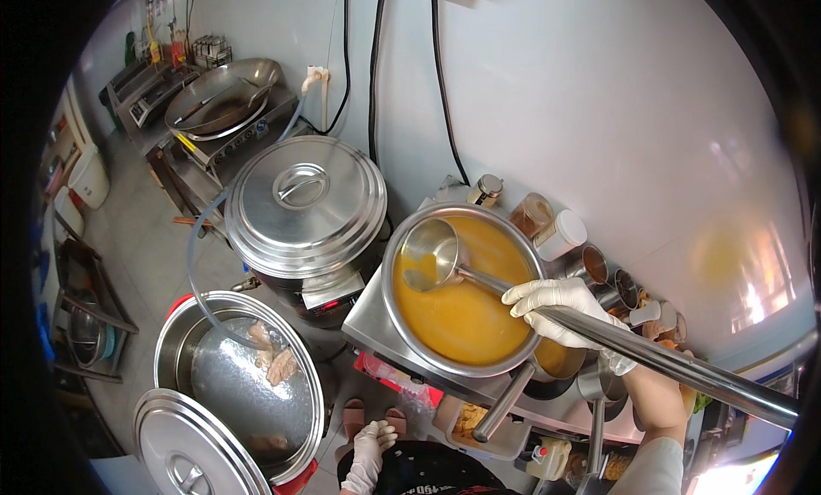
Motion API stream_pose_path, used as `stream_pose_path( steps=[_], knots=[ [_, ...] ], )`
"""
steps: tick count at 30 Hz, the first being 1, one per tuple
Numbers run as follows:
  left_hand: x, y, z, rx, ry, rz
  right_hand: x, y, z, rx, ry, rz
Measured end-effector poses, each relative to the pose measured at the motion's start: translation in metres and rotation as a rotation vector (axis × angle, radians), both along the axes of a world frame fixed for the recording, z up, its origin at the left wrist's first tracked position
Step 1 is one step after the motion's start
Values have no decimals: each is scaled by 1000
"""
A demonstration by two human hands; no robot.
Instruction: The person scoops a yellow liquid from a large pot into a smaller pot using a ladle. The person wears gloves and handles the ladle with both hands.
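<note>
My right hand (564, 312), in a white glove, is closed around the metal handle of a large ladle (433, 257). The ladle's bowl rests tilted in a wide steel basin (390, 315) of yellow-orange liquid (468, 309), with some of the liquid inside the bowl. My left hand (372, 453), also gloved, hangs low in front of my dark apron (436, 472), its fingers loosely curled and nothing seen in it. Left of it stands a big steel pot (311, 366) holding pieces of meat (281, 365) and a clear hose; its lid (199, 456) leans at the near side.
A lidded steel pot (282, 225) stands on a cooker behind. A wok (224, 103) sits farther back left. Jars (561, 235) line the wall. Saucepans (510, 399) project from the counter's front, above a plastic tub (455, 424) and a jug (548, 460).
</note>
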State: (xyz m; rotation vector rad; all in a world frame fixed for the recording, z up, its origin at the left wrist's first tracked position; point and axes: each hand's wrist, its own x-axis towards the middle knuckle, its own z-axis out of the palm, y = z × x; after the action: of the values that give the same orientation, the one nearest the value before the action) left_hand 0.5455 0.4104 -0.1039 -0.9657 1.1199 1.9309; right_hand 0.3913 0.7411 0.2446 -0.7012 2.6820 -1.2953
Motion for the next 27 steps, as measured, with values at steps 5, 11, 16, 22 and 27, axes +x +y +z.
stream_pose_path(
  steps=[5,11,16,22,27],
  knots=[
    [11,1,2,-24,9,13,11,-4,0,33,63,104],
    [25,6,9,-29,27,43,34,9,-14,-3,43,123],
    [32,10,8,-32,70,-17,66,24,-5,-8,-3,150],
    [40,9,15,-36,70,-47,110,42,8,-45,36,95],
    [32,9,16,-38,131,-87,165,65,25,-199,-73,-213]
  ],
)
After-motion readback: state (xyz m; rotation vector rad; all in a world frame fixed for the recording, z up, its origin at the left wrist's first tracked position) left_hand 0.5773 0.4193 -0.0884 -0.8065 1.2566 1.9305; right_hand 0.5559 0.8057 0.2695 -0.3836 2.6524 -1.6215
